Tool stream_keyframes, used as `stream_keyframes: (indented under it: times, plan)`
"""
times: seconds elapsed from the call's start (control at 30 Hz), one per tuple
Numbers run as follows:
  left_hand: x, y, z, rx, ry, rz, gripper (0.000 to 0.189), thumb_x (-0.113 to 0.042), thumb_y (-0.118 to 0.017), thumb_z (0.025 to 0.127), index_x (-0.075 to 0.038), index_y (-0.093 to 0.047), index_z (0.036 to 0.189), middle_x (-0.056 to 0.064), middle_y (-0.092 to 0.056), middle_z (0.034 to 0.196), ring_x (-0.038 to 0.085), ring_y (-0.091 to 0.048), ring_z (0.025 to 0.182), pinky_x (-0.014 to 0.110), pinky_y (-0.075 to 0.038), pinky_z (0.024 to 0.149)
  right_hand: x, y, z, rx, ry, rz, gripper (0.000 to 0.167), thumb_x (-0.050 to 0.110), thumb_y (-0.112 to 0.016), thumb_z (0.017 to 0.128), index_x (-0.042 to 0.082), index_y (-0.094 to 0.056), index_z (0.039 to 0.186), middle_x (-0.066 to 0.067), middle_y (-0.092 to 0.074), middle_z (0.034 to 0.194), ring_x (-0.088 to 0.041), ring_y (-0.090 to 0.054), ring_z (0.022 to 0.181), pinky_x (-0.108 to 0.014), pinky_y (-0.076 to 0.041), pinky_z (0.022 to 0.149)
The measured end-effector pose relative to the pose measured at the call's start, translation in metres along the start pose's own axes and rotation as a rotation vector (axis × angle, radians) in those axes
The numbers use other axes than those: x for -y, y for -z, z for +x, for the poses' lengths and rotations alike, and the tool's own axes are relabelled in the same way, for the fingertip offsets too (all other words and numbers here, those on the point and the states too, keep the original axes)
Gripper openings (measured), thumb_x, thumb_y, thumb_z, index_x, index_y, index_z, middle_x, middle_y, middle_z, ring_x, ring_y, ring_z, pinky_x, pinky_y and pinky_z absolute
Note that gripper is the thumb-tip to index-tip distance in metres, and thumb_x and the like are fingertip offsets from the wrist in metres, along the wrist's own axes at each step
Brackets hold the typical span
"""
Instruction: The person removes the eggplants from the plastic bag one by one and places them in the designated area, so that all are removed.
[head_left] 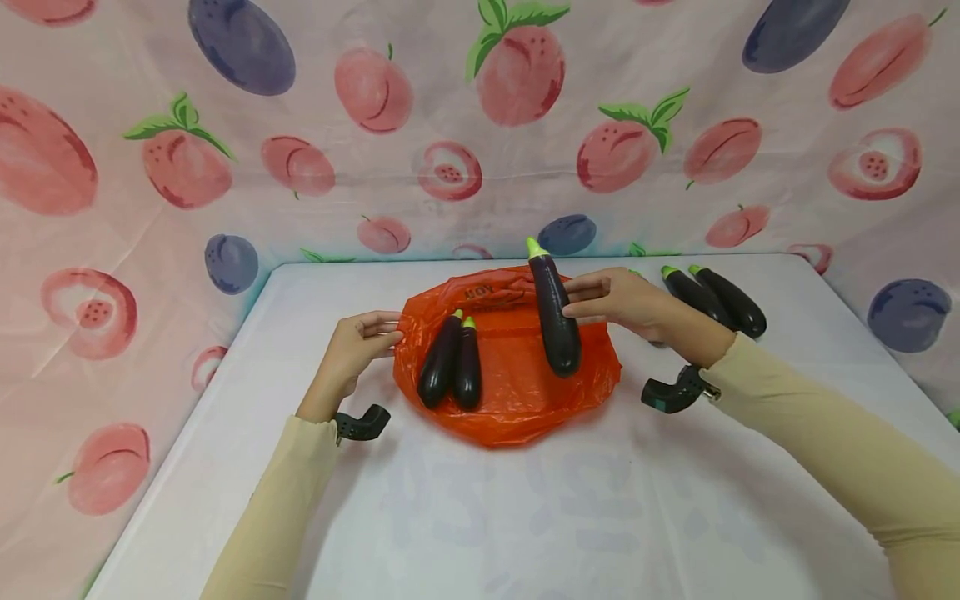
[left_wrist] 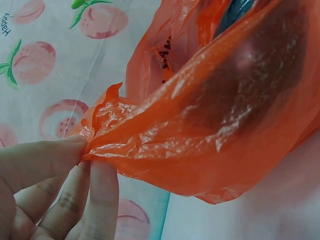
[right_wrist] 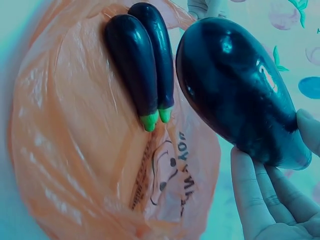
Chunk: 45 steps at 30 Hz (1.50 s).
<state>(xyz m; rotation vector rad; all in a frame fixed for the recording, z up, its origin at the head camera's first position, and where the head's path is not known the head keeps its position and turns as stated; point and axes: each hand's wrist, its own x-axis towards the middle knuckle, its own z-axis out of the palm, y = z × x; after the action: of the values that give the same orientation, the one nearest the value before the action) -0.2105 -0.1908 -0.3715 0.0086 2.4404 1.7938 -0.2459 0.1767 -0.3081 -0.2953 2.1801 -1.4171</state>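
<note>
An orange plastic bag lies spread open on the table, and two dark eggplants rest side by side on its left part. At the bag's left edge my left hand pinches a gathered bit of the plastic between thumb and fingertips, plainest in the left wrist view. My right hand grips another eggplant between thumb and fingers, over the right part of the bag. Its green stem end points up and away. In the right wrist view this held eggplant looks large, beside the two on the bag.
More eggplants lie at the back right of the white-covered table, one of them mostly hidden behind my right hand. A fruit-printed cloth hangs behind the table. Black wrist cameras are strapped to both arms.
</note>
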Motion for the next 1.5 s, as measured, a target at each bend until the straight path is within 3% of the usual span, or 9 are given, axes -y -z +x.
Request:
stream_keyframes:
  times: [0.3,0.57,0.67,0.8,0.93,1.1,1.5]
  plan:
    - [-0.001,0.000,-0.001,0.002,0.003,0.007,0.034,-0.009,-0.060,0.091,0.002,-0.058,0.123,0.016,-0.066,0.109,0.004,-0.065,0.080,0.026,-0.058,0.077,0.001,0.015,-0.015,-0.027,0.047,-0.020,0.057,0.014,-0.064,0.089,-0.004,-0.041,0.138,-0.009,-0.060,0.123,-0.004,-0.063,0.097,-0.030,-0.051,0.096]
    - [-0.002,-0.001,-0.001,0.001,-0.008,-0.011,0.034,-0.007,-0.060,0.090,0.004,-0.058,0.122,0.012,-0.067,0.103,0.004,-0.065,0.078,0.023,-0.058,0.073,0.001,0.028,-0.029,-0.067,0.042,-0.072,0.060,0.021,-0.064,0.089,-0.001,-0.040,0.140,-0.011,-0.059,0.128,-0.003,-0.062,0.099,-0.041,-0.043,0.104]
    - [-0.002,-0.002,-0.001,0.000,-0.014,-0.021,0.034,-0.006,-0.060,0.090,0.004,-0.058,0.122,0.011,-0.067,0.101,0.003,-0.065,0.078,0.023,-0.058,0.072,0.000,0.033,-0.034,-0.096,0.033,-0.071,0.060,0.022,-0.065,0.089,0.000,-0.041,0.140,-0.008,-0.060,0.126,-0.003,-0.061,0.100,-0.035,-0.047,0.101]
    - [-0.002,-0.002,-0.002,-0.004,-0.010,-0.015,0.034,-0.006,-0.060,0.090,0.004,-0.058,0.122,0.011,-0.067,0.101,0.003,-0.065,0.078,0.023,-0.058,0.073,-0.007,0.043,-0.040,-0.106,0.042,-0.061,0.061,0.020,-0.064,0.089,-0.002,-0.039,0.140,0.002,-0.064,0.118,-0.001,-0.061,0.098,-0.023,-0.053,0.090]
    - [-0.003,-0.002,-0.002,-0.005,-0.006,-0.008,0.034,-0.006,-0.060,0.090,0.004,-0.058,0.122,0.011,-0.067,0.102,0.003,-0.065,0.078,0.023,-0.058,0.073,-0.016,0.052,-0.045,-0.113,0.045,-0.041,0.063,0.018,-0.064,0.090,-0.006,-0.036,0.140,0.010,-0.065,0.109,0.001,-0.062,0.095,-0.017,-0.053,0.085]
    - [-0.002,-0.001,-0.002,-0.004,-0.005,-0.015,0.034,-0.006,-0.060,0.090,0.004,-0.058,0.122,0.009,-0.067,0.100,0.003,-0.065,0.078,0.023,-0.058,0.073,-0.026,0.060,-0.052,-0.108,0.044,0.002,0.063,0.015,-0.062,0.090,-0.010,-0.032,0.140,0.017,-0.065,0.102,0.002,-0.063,0.094,-0.016,-0.053,0.082]
    - [-0.001,-0.002,-0.002,0.000,-0.002,-0.010,0.035,-0.008,-0.060,0.090,0.003,-0.058,0.123,0.010,-0.067,0.102,0.004,-0.065,0.079,0.024,-0.058,0.075,-0.050,0.071,-0.066,-0.116,-0.043,-0.037,0.066,0.020,-0.061,0.091,-0.008,-0.030,0.142,0.022,-0.062,0.100,0.005,-0.062,0.093,-0.016,-0.052,0.085]
